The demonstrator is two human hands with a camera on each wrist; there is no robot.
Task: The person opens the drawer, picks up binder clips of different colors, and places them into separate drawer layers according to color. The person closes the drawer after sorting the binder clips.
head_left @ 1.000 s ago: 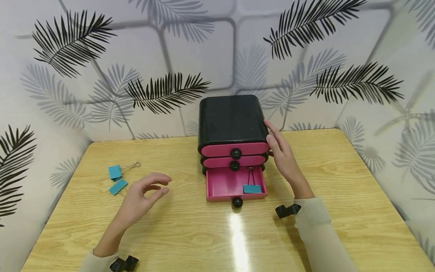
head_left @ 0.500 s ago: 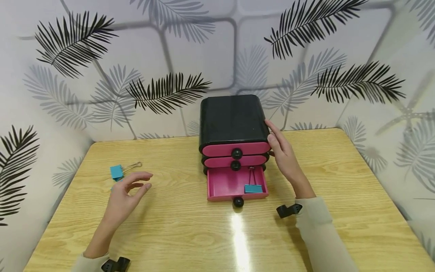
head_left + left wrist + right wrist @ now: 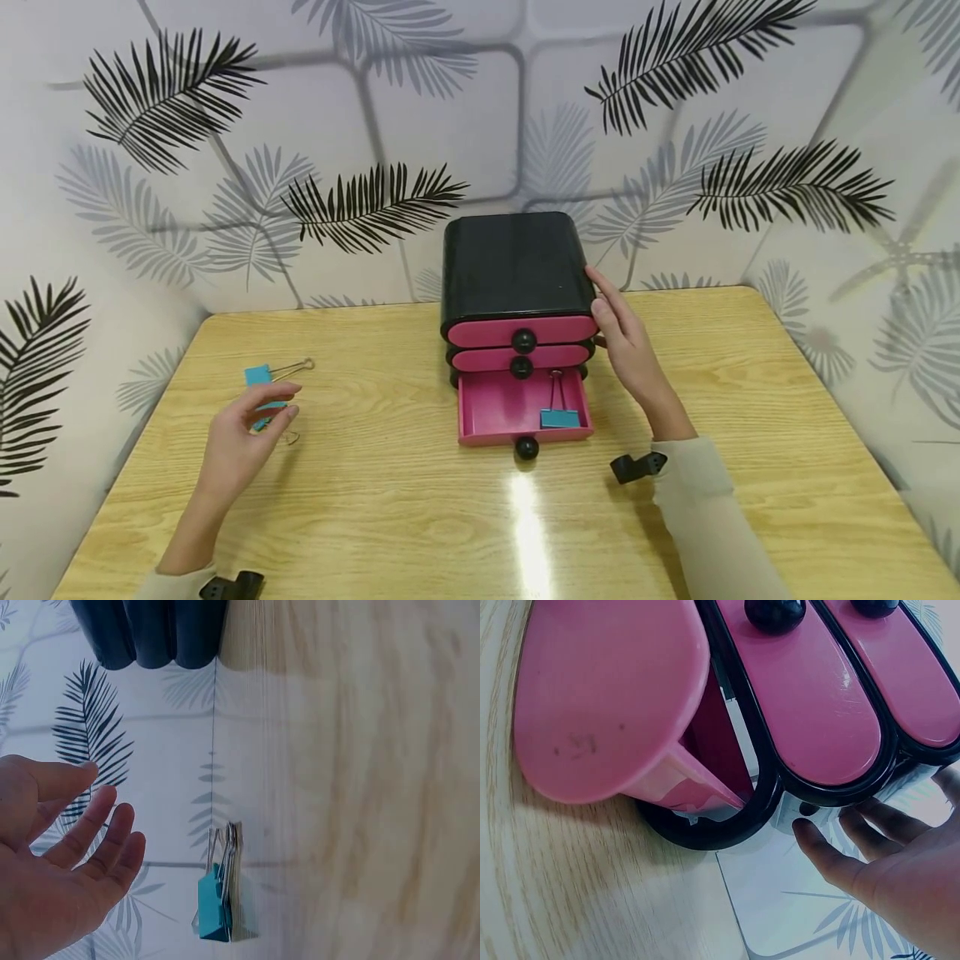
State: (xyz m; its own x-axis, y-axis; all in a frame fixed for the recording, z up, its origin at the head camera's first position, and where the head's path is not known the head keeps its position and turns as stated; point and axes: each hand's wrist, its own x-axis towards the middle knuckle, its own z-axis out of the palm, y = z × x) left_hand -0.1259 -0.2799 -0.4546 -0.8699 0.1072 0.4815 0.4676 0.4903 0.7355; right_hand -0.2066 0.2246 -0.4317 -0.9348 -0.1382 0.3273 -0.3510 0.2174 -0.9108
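Note:
My left hand (image 3: 234,440) hovers over the table's left side with thumb and fingers apart, holding nothing. Just beyond it lies a teal binder clip (image 3: 257,374); a second teal binder clip (image 3: 273,406) is partly hidden behind its fingers. In the left wrist view, teal binder clips (image 3: 214,911) overlap, beside the fingers. My right hand (image 3: 632,354) rests against the right side of a black drawer unit (image 3: 517,262), its fingers touching the casing in the right wrist view. The bottom pink drawer (image 3: 491,404) is pulled out, with one teal binder clip (image 3: 559,419) inside at the right.
Two upper pink drawers, the top drawer (image 3: 480,332) and the middle drawer (image 3: 483,360), are closed and have round black knobs. The wooden table (image 3: 390,500) ends at a patterned wall (image 3: 420,100) behind the unit.
My left hand has moved leftward, from right of the loose binder clips to over the nearer one. The right hand stays against the drawer unit.

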